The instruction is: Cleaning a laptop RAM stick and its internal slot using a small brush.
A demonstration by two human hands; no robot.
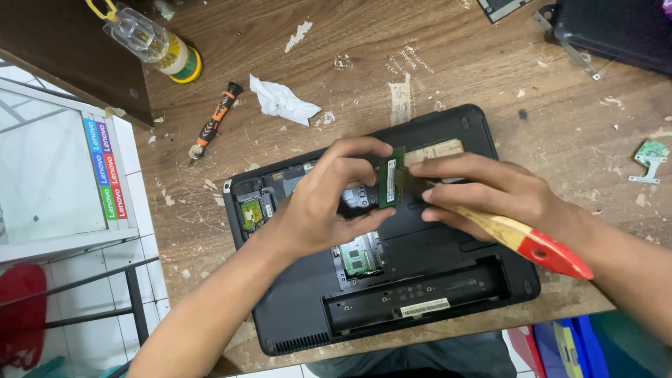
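Note:
A black laptop (448, 280) lies upside down on the worn wooden table (490, 77), its bottom cover off and circuit boards showing. My left hand (325, 199) pinches a small green memory module (392, 178) upright above the open bay. Beside it my right hand (483, 196) grips a paintbrush with a wooden and red handle (539, 246); its bristle end is at the module, hidden by my fingers. A second green module (358, 255) sits in the slot below.
An orange-and-black screwdriver (213, 122) and a crumpled white tissue (280, 101) lie left of the laptop. A clear bottle (154, 42) lies at top left, a dark case (616, 28) at top right, a small green board (651, 154) at right.

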